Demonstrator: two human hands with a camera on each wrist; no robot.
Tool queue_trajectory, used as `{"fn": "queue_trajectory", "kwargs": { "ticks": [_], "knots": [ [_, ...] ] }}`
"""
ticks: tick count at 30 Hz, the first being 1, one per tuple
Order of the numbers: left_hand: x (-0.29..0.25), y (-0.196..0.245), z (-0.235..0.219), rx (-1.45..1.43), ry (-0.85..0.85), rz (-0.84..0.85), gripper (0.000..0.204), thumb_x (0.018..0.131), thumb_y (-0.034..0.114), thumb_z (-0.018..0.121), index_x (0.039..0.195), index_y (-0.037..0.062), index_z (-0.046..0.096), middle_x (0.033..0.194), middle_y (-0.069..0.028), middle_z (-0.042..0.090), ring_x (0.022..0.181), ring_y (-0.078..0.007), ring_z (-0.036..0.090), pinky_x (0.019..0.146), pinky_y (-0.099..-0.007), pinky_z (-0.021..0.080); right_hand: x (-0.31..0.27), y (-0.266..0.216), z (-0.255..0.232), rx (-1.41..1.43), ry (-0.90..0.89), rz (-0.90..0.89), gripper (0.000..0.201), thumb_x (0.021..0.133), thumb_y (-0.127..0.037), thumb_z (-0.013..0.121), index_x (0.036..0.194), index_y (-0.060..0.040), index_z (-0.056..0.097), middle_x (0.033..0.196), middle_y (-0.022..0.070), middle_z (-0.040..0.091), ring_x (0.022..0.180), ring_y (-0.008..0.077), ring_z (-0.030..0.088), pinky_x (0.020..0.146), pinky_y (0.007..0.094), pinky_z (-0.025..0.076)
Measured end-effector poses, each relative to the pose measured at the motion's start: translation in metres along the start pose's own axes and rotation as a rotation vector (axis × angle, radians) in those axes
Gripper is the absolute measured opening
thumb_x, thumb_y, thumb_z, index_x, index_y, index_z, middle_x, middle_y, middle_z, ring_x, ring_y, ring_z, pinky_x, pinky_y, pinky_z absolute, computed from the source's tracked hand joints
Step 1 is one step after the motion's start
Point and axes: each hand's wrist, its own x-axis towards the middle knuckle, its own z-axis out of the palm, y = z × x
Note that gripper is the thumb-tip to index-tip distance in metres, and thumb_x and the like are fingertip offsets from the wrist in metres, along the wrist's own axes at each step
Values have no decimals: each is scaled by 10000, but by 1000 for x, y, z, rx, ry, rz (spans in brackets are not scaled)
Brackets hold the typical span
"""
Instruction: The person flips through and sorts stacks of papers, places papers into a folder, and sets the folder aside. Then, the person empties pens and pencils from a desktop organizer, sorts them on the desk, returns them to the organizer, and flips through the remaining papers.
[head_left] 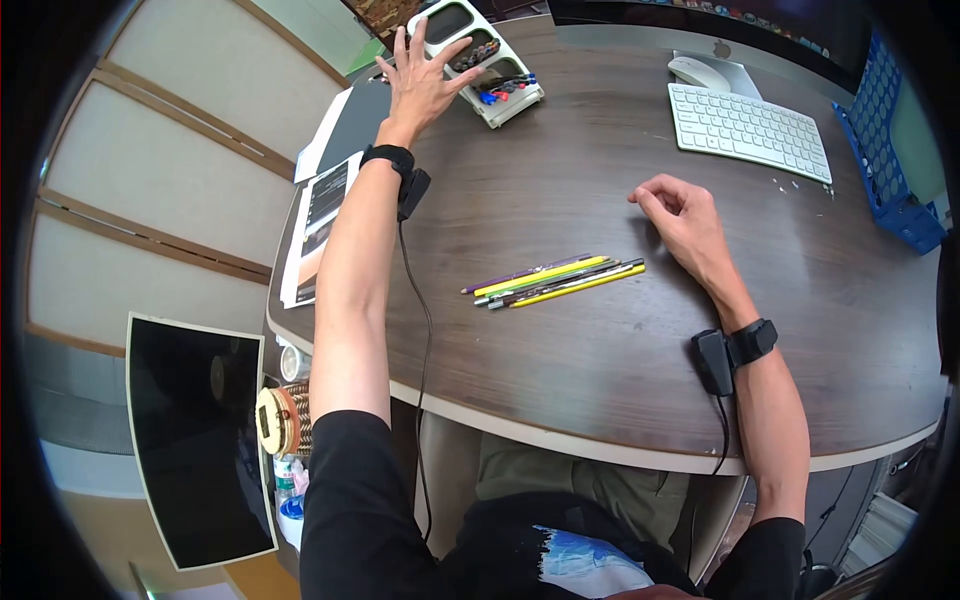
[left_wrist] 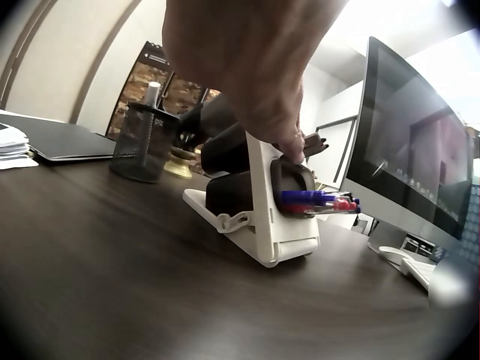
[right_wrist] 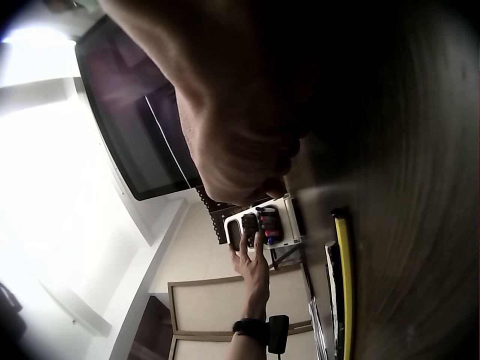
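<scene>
At the far left of the desk, my left hand (head_left: pixel 422 88) spreads its fingers over a white pen organizer (head_left: pixel 497 118) with dark compartments. In the left wrist view, fingertips are right at the rim of the compartment that holds blue and red pens (left_wrist: pixel 319 199). Other dark pens stand in the middle compartment. My right hand (head_left: pixel 685 225) is idle over the desk, fingers loosely curled, with nothing in it. To its left lie several pencils (head_left: pixel 560 283) side by side, yellow, purple, green and dark.
A white keyboard (head_left: pixel 750 125) and mouse (head_left: pixel 698 73) sit before the monitor (left_wrist: pixel 409 142) at the back right. A blue basket (head_left: pixel 880 160) stands at the right edge. Printed papers (head_left: pixel 318 230) lie on the left. A black mesh cup (left_wrist: pixel 144 142) is beside the organizer.
</scene>
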Motion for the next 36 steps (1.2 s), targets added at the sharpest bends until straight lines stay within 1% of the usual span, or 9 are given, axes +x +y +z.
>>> {"fn": "queue_trajectory", "kwargs": {
  "ticks": [3,4,5,7,8,12,16,19,36],
  "knots": [
    [10,-3,2,92,35,114,640,942,800,635,1520,528,608,1820,-57,130,1670,-441,-27,1195,-899,22,-1,-1,2,-10,3,26,287,988,-282,719,971,-8,802,643,-24,526,634,86,427,586,321,338],
    [9,21,-20,191,102,124,545,1005,649,687,1487,395,668,1726,-107,390,1618,-427,293,1279,-779,165,-1,-1,2,-11,4,28,284,988,-279,719,971,-9,803,640,-23,523,633,86,427,586,321,337],
    [11,28,-33,185,102,123,545,1005,649,687,1487,395,668,1726,-107,390,1618,-427,293,1279,-779,165,-1,-1,2,-13,5,27,281,988,-276,720,970,-9,803,636,-22,521,631,86,427,585,321,337],
    [17,31,-42,190,90,195,422,1058,472,653,1369,202,745,1672,-184,458,1574,-406,363,1262,-643,316,0,-1,1,-30,2,28,279,988,-275,720,972,-9,804,632,-22,519,628,86,425,585,322,337],
    [22,11,-23,65,-72,184,527,1038,637,568,1433,319,710,1809,-165,180,1662,-487,36,1286,-769,57,1,0,2,-42,0,27,278,988,-273,720,973,-9,805,629,-22,516,625,85,424,584,323,337],
    [18,8,-10,64,-75,226,485,1047,606,579,1423,332,715,1785,-182,247,1660,-472,104,1291,-761,65,-1,-3,2,-37,-12,61,283,991,-279,718,974,-11,808,626,-24,515,626,85,423,587,321,340],
    [19,12,-3,22,-36,151,423,1061,580,575,1385,361,737,1790,-181,244,1667,-468,92,1280,-761,-60,0,-4,1,-47,-3,49,279,999,-275,713,982,-15,813,630,-24,534,630,80,428,592,314,344],
    [19,14,-5,10,-93,101,429,1058,585,578,1390,363,734,1788,-181,250,1665,-473,99,1281,-764,-48,0,-6,3,-55,-11,54,275,1003,-271,708,986,-18,816,632,-29,543,631,77,430,594,311,346],
    [32,26,9,-32,-38,57,360,1035,555,633,1265,322,781,1766,-171,301,1652,-471,144,1229,-825,34,0,-2,2,-92,-15,58,280,993,-291,718,974,-30,819,617,-34,514,615,82,417,581,320,326]
  ]
}}
